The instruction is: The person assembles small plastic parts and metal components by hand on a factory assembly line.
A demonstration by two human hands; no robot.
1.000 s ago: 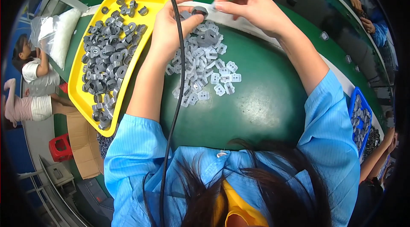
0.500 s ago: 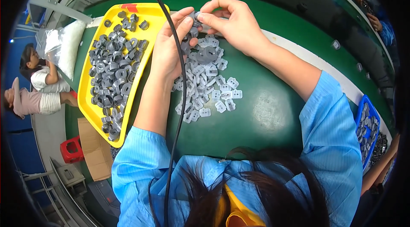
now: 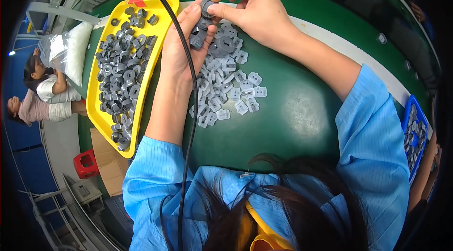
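My left hand [image 3: 179, 45] is closed around several dark grey plastic ring parts [image 3: 197, 39], stacked between its palm and fingers. At its fingertips, one more grey ring part [image 3: 206, 8] is pinched by the thumb and forefinger of my right hand [image 3: 259, 10]. Below the hands, a heap of pale translucent flat plastic pieces [image 3: 236, 83] lies on the green table [image 3: 292, 128]. A few dark grey ring parts [image 3: 224, 45] rest on top of that heap. Left of my left hand stands a yellow tray [image 3: 163, 8] of many similar grey ring parts.
A black cable [image 3: 191, 62] hangs across the view before my left forearm. At the right is a blue tray [image 3: 405, 114] of grey parts. Beyond the table runs a green belt [image 3: 330, 38] with scattered pieces. Two people, a white bag [image 3: 78, 52] and a red stool [image 3: 86, 163] are left.
Both hands have shifted slightly up and left in the view. The grey parts in my left hand show more plainly, and my right fingers still pinch the part at its fingertips.
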